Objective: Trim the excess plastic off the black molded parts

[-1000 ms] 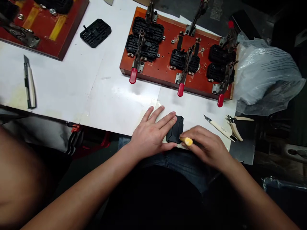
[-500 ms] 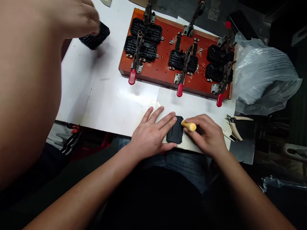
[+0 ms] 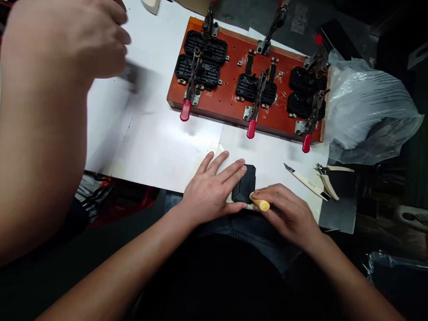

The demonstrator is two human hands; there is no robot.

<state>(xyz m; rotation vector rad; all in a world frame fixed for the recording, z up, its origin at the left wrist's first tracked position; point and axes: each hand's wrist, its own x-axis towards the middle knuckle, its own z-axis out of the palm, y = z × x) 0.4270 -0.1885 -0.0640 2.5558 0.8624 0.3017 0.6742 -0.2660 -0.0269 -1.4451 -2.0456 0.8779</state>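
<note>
The person's left hand (image 3: 210, 192) lies flat and open on the white table (image 3: 157, 142), fingers spread, with the index finger and thumb pinning a small black plastic housing (image 3: 244, 189) near the table's near edge, directly in front of the body. The right hand (image 3: 286, 213) is closed around a yellow-handled trimming tool (image 3: 260, 204), whose end meets the lower right edge of the housing; the blade itself is hidden under the fingers, so I cannot tell how it sits against the part. To work this edge well, I judge that the left hand should press down firmly so the housing cannot skate, keep its fingertips clear of the tool's path, and let the right hand draw short, shallow strokes along the edge rather than digging in. Just to the right of the right hand lie a white-handled craft knife (image 3: 306, 180) and a pair of flush cutters (image 3: 329, 177), well within reach. Beyond both hands sits a red-brown clamping fixture (image 3: 234, 80) carrying several black housings under red-tipped toggle clamps (image 3: 251, 128), and to the right of that a crumpled clear plastic bag (image 3: 368, 111). Far out to the left of the left hand, another person's arm (image 3: 43, 116) stretches over the table; what that hand grips is too blurred to tell.
</note>
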